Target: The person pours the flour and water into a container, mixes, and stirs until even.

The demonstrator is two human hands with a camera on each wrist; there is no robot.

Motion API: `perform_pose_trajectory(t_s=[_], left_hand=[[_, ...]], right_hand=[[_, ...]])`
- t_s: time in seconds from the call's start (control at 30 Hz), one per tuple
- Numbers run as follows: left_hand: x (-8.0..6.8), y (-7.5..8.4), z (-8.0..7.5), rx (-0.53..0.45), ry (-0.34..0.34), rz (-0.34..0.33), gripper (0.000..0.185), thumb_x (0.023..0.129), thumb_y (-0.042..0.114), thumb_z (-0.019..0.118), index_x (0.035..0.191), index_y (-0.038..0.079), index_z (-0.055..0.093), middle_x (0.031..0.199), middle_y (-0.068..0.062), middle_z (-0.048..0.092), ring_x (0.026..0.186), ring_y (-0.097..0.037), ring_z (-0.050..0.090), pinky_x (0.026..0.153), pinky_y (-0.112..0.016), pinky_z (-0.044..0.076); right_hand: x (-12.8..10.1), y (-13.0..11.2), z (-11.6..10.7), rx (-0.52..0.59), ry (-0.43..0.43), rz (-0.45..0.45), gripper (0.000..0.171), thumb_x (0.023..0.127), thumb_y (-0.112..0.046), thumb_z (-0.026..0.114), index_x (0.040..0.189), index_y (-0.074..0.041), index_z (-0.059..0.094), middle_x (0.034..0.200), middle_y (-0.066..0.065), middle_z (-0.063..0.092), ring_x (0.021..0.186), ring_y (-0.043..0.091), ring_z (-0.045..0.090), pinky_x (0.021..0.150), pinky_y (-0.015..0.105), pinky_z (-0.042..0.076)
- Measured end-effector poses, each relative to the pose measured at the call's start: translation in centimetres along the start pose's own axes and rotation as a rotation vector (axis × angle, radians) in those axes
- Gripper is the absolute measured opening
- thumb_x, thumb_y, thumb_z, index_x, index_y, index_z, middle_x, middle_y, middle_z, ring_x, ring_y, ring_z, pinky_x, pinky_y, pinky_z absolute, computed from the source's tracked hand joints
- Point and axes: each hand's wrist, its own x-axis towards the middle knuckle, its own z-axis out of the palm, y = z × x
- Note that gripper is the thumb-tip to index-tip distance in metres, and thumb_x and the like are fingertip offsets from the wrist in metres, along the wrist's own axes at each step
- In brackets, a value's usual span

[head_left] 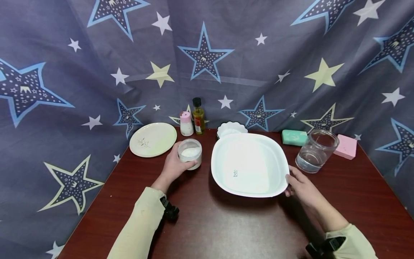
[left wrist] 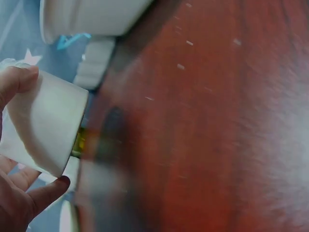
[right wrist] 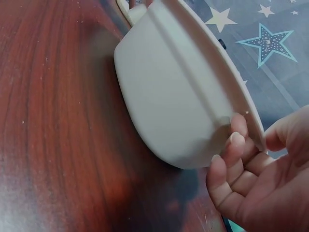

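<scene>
My left hand grips a clear jar part-filled with white powder, fingers around its side. The left wrist view shows this jar raised off the tabletop, its powder lying at a slant. To the right, a white basin with a small "bdo" mark is tilted toward me. My right hand pinches the basin's right rim, thumb above and fingers curled beneath. In the right wrist view the basin's outer wall hangs over its shadow. The basin's inside looks bare.
A cream plate stands left of the jar. Behind are a pink-capped shaker and an oil bottle. A scalloped white dish is partly behind the basin. Rightward are a green block, a glass of water and a pink block.
</scene>
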Motion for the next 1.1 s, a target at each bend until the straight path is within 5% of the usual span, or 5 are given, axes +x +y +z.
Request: perform_pose_trajectory(t_s=[0.43,0.77,1.1], left_hand=[[0.8,6.2,-1.4,0.080,-0.035,0.206,0.087,0.065,0.031,0.091,0.138,0.018,0.046,0.126,-0.003,0.057,0.112,-0.020,0.054,0.094,-0.044,0.043],[1.2,11.0,-0.4,0.315,-0.119,0.400,0.084,0.066,0.032,0.087,0.138,0.017,0.046,0.129,-0.002,0.054,0.111,-0.018,0.054,0.090,-0.042,0.046],[2.0,13.2,1.8,0.553,-0.172,0.532,0.090,0.068,0.031,0.086,0.143,0.009,0.042,0.141,-0.007,0.048,0.126,-0.024,0.045,0.099,-0.041,0.042]], right_hand=[[-0.1,-0.2,-0.2,0.049,-0.030,-0.003,0.042,0.106,-0.010,0.031,0.143,0.010,0.023,0.078,0.005,0.056,0.061,0.012,0.052,0.058,0.027,0.046],[0.0,-0.3,-0.2,0.044,-0.028,-0.024,0.044,0.106,-0.010,0.031,0.143,0.012,0.022,0.075,0.006,0.056,0.059,0.012,0.052,0.058,0.028,0.046],[-0.1,-0.4,-0.1,0.039,-0.021,-0.021,0.043,0.106,-0.008,0.031,0.143,0.011,0.022,0.075,0.007,0.055,0.058,0.013,0.052,0.058,0.029,0.046]])
